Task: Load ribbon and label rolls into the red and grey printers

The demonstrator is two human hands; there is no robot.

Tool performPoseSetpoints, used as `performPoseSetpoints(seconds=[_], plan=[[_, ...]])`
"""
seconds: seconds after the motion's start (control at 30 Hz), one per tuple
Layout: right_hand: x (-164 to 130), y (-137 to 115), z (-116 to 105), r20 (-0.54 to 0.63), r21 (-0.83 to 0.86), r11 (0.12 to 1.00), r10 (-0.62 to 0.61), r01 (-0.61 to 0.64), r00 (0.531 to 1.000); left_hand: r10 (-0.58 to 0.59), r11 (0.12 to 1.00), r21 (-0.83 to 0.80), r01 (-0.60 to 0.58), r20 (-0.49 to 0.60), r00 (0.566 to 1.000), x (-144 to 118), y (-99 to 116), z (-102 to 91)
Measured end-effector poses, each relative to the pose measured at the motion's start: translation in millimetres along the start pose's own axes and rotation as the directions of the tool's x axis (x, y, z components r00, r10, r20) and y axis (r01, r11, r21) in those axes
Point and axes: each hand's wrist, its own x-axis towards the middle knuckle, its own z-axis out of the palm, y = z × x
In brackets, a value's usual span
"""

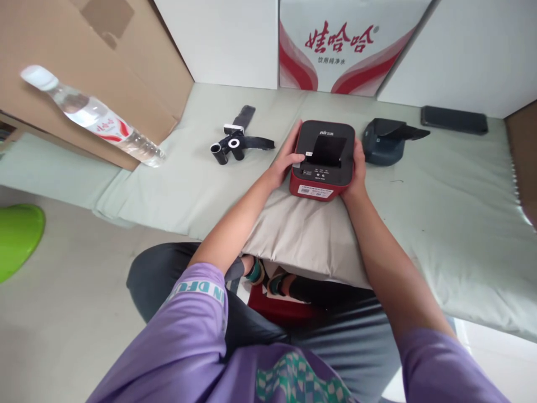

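- The left hand [284, 162] lay against the left side of the red-and-black label printer [323, 159], thumb reaching onto its dark top near the row of small buttons, fingers curled round the far edge.
- The right hand [356, 173] pressed flat on the printer's right side, so both hands clasped the box between them, neither one nearer than the other.
- The printer sat straight ahead of the person, at the near edge of the pale green padded surface [440, 212], its front label face turned towards them and its longer side running away from the body; the shell looked hard and glossy, with rounded corners and a black lid.
- A beige cloth [302, 235] hung from under the printer towards the person's lap.
- Just right of the printer stood a dark blue-grey device [384, 143] with its flap open, apart from the right hand.
- To the left, well apart, lay black ribbon spools [232, 146] with loose film.
- Farther off were a flat black phone-like slab [454, 119], a clear plastic water bottle [92, 116] against a cardboard box [138, 67], and a printed carton [344, 47].
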Motion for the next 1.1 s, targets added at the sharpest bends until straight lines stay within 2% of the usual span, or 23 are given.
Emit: performPoseSetpoints(seconds=[0.13,0.27,0.37,0.57,0.67,0.8,0.9,1.03,1.1], plan=[[1,4,-4,0.026,-0.061,0.997,-0.037,0.039,0.999,-0.054,0.995,0.085,0.054,-0.008,0.999,-4,12,5.0],[3,6,-8,0.036,-0.086,0.996,-0.029,0.032,0.999,-0.096,0.990,0.100,0.097,-0.022,0.995,-4,20,8.7],[2,4,-9,0.051,-0.069,0.997,-0.018,0.021,0.999,-0.139,0.984,0.108,0.143,-0.040,0.989,-2,22,8.8],[3,1,-8,0.036,-0.126,0.992,0.024,-0.019,0.999,-0.140,0.986,0.090,0.139,0.008,0.990,-5,21,5.9],[4,3,-10,0.041,-0.079,0.997,0.013,-0.010,0.999,-0.142,0.989,0.056,0.140,0.033,0.989,-5,17,4.5],[4,6,-12,0.041,-0.060,0.998,0.007,-0.005,0.999,-0.163,0.980,0.118,0.161,0.012,0.986,-3,15,2.4],[4,6,-13,0.041,-0.030,0.999,-0.016,0.017,0.999,-0.187,0.976,0.116,0.182,0.037,0.982,-2,17,0.4],[5,6,-13,0.048,-0.002,1.000,-0.027,0.028,0.998,-0.159,0.986,0.063,0.153,0.096,0.983,-3,22,-1.8],[6,6,-13,0.039,-0.003,1.000,-0.019,0.019,0.999,-0.190,0.980,0.082,0.183,0.087,0.978,-3,24,-2.4]])
